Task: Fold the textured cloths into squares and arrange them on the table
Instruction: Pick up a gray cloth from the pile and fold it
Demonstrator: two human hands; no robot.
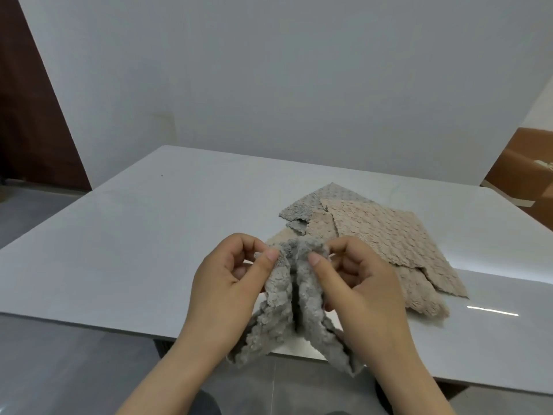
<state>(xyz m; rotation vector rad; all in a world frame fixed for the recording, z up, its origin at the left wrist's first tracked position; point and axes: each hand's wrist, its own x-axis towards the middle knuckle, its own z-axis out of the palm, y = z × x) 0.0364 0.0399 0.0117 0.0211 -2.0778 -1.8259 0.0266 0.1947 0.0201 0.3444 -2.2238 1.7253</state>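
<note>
Grip: left hand (227, 283) and right hand (353, 283) pinch the bumpy grey cloth (287, 307) at its top, so it hangs open for folding.
Pile: beige and grey bumpy cloths (380, 232) wait right of centre on the white table (125, 235).

Forearms enter from the lower edge. At centre frame, the left hand (227, 283) and right hand (359, 283) each pinch a grey cloth (278, 319), thumbs pointing inward.

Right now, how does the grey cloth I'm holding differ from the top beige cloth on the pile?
The grey cloth hangs bunched, pinched by the left hand and right hand; the beige cloth lies flat. The grey cloth is grey, the beige cloth tan. Both are bumpy-textured.
</note>
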